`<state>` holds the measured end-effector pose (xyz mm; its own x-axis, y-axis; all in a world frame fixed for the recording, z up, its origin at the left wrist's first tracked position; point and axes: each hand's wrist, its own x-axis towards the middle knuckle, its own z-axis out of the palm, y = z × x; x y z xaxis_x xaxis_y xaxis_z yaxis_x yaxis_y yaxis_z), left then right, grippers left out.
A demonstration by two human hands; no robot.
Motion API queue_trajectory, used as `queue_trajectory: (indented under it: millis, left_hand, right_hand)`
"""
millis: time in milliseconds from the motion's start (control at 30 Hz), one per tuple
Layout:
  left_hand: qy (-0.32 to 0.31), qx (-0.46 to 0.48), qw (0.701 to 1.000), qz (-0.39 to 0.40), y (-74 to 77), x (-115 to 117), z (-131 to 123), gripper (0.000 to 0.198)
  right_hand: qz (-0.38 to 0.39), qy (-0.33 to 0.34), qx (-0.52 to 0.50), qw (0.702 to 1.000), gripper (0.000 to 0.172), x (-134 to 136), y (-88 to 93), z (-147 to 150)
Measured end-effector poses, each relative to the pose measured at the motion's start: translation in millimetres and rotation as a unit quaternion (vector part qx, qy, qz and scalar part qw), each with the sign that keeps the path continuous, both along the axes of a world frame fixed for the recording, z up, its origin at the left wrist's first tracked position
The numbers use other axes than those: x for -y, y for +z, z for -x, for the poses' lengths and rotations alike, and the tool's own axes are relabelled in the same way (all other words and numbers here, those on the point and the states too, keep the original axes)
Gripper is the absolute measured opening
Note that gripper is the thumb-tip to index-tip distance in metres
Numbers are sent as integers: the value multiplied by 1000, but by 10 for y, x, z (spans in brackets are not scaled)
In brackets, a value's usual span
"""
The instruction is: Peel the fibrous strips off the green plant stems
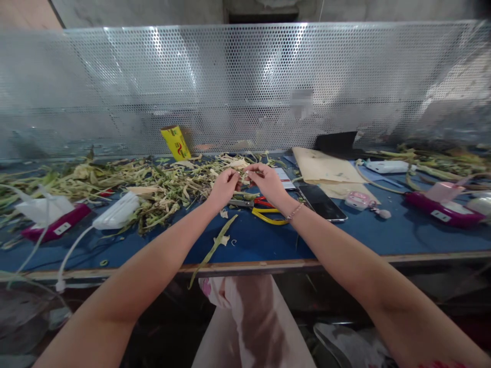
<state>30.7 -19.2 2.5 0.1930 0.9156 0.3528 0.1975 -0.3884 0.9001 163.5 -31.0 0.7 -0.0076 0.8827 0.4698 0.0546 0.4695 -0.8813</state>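
Above the blue tabletop, both hands meet in the middle of the head view. My left hand (pixel 224 188) is closed in a pinch, its fingertips close to those of the other hand. My right hand (pixel 266 181), with a bracelet at the wrist, pinches as well. Between them shows a small pale green piece of plant (pixel 244 176), mostly covered by the fingers. Scissors (pixel 270 215) with red and yellow handles lie just below the right hand. A heap of dried green stalks and leaves (pixel 164 191) spreads to the left. One long flat strip (pixel 215 248) hangs over the front edge.
A phone (pixel 322 203) and brown paper (pixel 330 168) lie to the right. A yellow packet (pixel 176 143) leans by the perforated metal screen (pixel 207 87). White power bank (pixel 116 210) with cable and magenta holders (pixel 57 225) stand left; another magenta holder (pixel 443 208) stands right.
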Motion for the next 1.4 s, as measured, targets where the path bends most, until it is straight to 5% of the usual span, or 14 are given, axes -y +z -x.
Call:
queue_trajectory:
  millis: [333,467,733,1233,1400]
  left_hand:
    - [32,-130,988,-79,41,115,-49,18]
    - [29,-101,993,-60,18,87,-46,17]
    - [-3,-17,1000,-5,0,42,-30,20]
    - [-48,131,982,129,-33,13,-50,16]
    - [-52,145,978,137,-19,28,-61,18]
  right_hand:
    - [-38,-6,25,999,16,-62,-43,-17]
    - [-53,4,25,998,26,-92,-67,-20]
    - [-66,-20,55,996,11,-90,-71,-34]
    - [-147,-89,201,964,25,32,-8,-76]
    - [-114,-99,167,974,13,32,-7,-49]
